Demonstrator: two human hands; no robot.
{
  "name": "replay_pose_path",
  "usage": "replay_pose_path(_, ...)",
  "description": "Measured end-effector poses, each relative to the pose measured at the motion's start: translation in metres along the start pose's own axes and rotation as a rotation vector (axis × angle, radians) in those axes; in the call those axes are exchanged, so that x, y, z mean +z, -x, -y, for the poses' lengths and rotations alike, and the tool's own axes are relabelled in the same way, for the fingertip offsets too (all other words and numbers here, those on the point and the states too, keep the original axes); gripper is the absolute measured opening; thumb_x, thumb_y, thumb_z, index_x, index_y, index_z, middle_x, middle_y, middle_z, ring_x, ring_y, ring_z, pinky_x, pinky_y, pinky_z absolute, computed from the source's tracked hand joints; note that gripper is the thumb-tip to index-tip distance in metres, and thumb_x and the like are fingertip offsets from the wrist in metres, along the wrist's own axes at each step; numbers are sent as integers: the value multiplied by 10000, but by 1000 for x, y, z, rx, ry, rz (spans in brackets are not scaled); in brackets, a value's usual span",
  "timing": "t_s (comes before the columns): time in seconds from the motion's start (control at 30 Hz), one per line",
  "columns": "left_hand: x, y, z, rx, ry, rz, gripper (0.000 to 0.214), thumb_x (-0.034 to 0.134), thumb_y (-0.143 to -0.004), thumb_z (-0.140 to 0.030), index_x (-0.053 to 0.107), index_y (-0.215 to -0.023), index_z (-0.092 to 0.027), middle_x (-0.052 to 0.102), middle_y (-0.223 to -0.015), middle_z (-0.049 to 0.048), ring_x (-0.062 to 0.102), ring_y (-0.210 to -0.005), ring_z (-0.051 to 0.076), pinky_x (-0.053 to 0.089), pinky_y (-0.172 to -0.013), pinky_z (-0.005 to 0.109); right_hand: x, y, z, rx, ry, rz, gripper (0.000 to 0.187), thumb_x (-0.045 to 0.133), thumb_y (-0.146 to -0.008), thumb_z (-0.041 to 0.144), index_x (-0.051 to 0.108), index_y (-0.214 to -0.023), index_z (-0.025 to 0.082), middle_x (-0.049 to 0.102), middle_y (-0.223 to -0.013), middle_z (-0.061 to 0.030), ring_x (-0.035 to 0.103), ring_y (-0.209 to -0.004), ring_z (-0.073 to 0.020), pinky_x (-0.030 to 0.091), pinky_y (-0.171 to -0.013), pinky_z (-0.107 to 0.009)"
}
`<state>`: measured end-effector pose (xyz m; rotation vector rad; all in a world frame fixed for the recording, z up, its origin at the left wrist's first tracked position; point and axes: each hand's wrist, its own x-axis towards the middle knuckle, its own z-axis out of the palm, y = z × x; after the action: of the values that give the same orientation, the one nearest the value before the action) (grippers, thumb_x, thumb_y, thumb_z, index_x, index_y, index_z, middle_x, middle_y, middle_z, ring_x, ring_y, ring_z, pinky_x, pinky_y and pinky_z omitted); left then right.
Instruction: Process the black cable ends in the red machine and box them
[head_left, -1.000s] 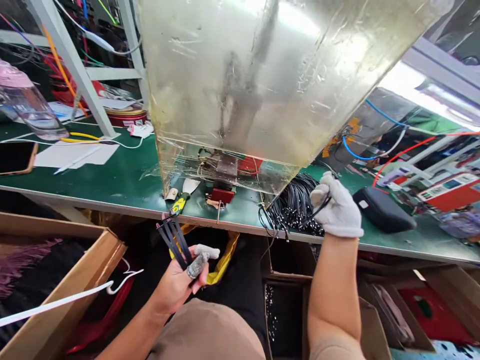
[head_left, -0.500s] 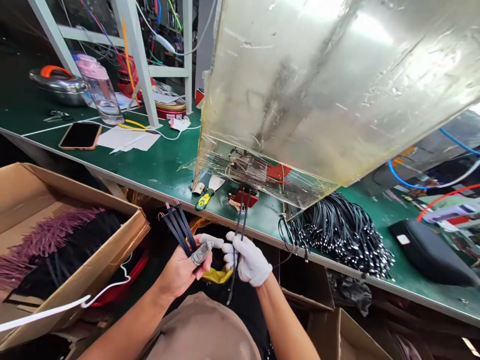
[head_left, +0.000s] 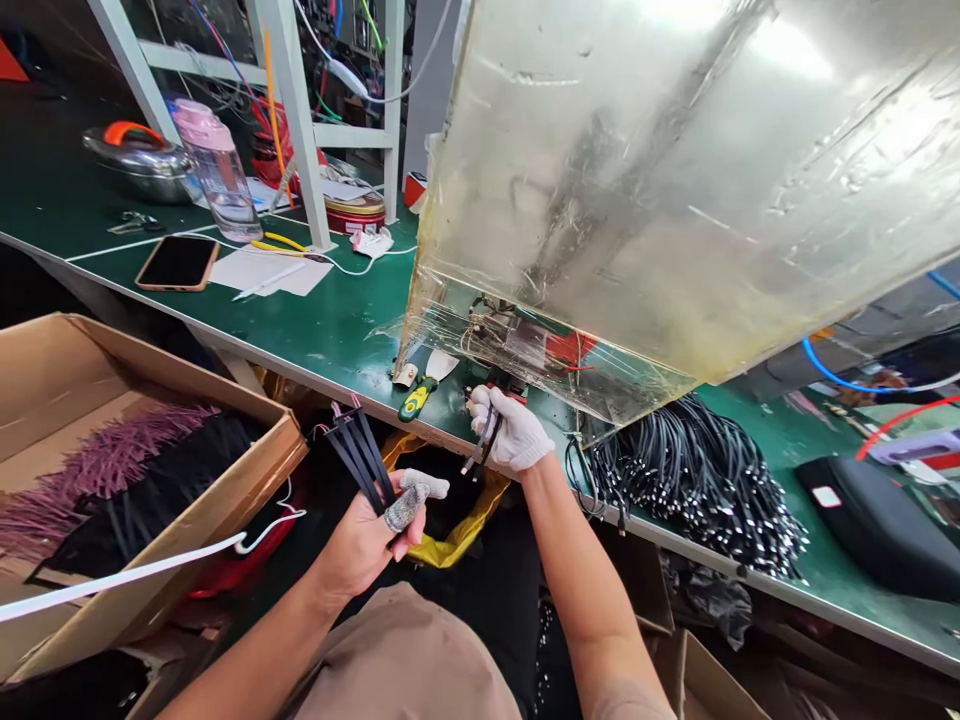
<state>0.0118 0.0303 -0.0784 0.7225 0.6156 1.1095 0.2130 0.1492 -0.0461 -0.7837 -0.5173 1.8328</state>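
Two grips closed on cables: the left grip [head_left: 367, 550] holds black cables [head_left: 358, 462] upright, clear of the gloved right grip [head_left: 510, 432] gripping a cable [head_left: 484, 440] beside a red fixture [head_left: 504, 388].

A green-topped workbench [head_left: 337, 340] was crowded with items. At its far left, a steel pot [head_left: 139, 165] with an orange handle was set beside a plastic water bottle [head_left: 217, 175] capped in pink. A smartphone [head_left: 178, 262] was laid face up near a sheet of white paper [head_left: 289, 275], on which a pen [head_left: 266, 282] was lying. Yellow-handled pliers [head_left: 285, 247] were left just behind the paper. A round red tin [head_left: 356, 213] was placed by a white shelf upright [head_left: 300, 120]. A scratched transparent panel [head_left: 600, 190] was tilted over the bench, and a black padded case [head_left: 862, 535] was placed at the right. Below the bench edge, purple fringe [head_left: 97, 480] was packed in a cardboard box [head_left: 97, 370].
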Motion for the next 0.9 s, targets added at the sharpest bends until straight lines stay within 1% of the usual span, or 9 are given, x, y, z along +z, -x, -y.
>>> replay_pose_path(0.1, 0, 0, -1, -1, 3, 12, 394, 847, -768, -485, 776, -933, -135, 569, -524, -10, 386, -432, 48, 266, -412, 158, 0, -2, 2, 5, -12, -37, 147, 671, -934, 173, 566, -831, 183, 577, -711, 30, 507, -553, -77, 518, -479, -155)
replay_pose_path(0.17, 0, 0, 0, 2, -2, 24, 390, 830, -788, -487, 775, -937, -131, 571, -526, -7, 386, -429, 50, 269, -410, 161, -2, -1, 2, 41, -10, -51, 132, 655, -954, 212, 581, -851, 173, 610, -749, 8, 540, -585, -88, 533, -497, -171)
replay_pose_path(0.27, 0, 0, 2, 1, 2, 24, 393, 817, -801, -488, 776, -946, -125, 566, -528, -5, 394, -435, 56, 266, -403, 161, -7, 3, 2, 120, 12, -8, 164, 661, -964, 304, 607, -909, 160, 630, -794, -14, 577, -625, -106, 562, -537, -201)
replay_pose_path(0.33, -1, 0, 3, -4, 3, 22, 394, 820, -799, -484, 778, -956, -125, 565, -530, -6, 398, -439, 58, 266, -401, 159, -10, 4, 1, 135, 24, 28, 190, 690, -948, 322, 600, -892, 164, 599, -758, 4, 557, -591, -98, 559, -532, -200)
replay_pose_path(0.4, -1, -1, 3, -5, 1, 33, 392, 818, -802, -484, 777, -954, -125, 568, -529, -6, 396, -432, 57, 265, -400, 161, -12, 2, 1, 106, 25, 39, 201, 712, -934, 308, 587, -865, 168, 565, -723, 24, 531, -562, -85, 546, -514, -183)
replay_pose_path(0.5, -1, -1, 4, -3, 1, 44, 376, 806, -816, -483, 773, -942, -131, 573, -530, -6, 393, -420, 52, 269, -398, 161, -10, -3, 3, 72, 27, 30, 211, 699, -945, 301, 578, -834, 169, 544, -699, 33, 519, -556, -77, 533, -491, -164)
replay_pose_path(0.6, -2, -1, 5, -14, 6, 40, 367, 804, -818, -484, 772, -934, -137, 569, -529, -11, 382, -416, 45, 258, -395, 154, -7, -8, 6, 80, 31, 18, 242, 652, -976, 293, 564, -784, 173, 530, -664, 35, 508, -538, -73, 526, -472, -154)
replay_pose_path(0.7, -2, -1, 4, -23, 8, 26, 373, 821, -799, -482, 774, -927, -135, 564, -524, -13, 373, -417, 41, 254, -400, 154, -5, -8, 9, 88, -4, -6, 236, 616, -994, 262, 563, -781, 173, 538, -659, 34, 514, -539, -70, 532, -475, -148)
replay_pose_path(0.9, 0, -1, 1, -41, 29, 6, 422, 869, -731, -510, 783, -921, -143, 561, -509, -11, 389, -425, 52, 262, -402, 157, -7, -9, 11, 124, -110, -54, 182, 641, -969, 221, 561, -811, 179, 565, -664, 36, 509, -520, -71, 547, -493, -149)
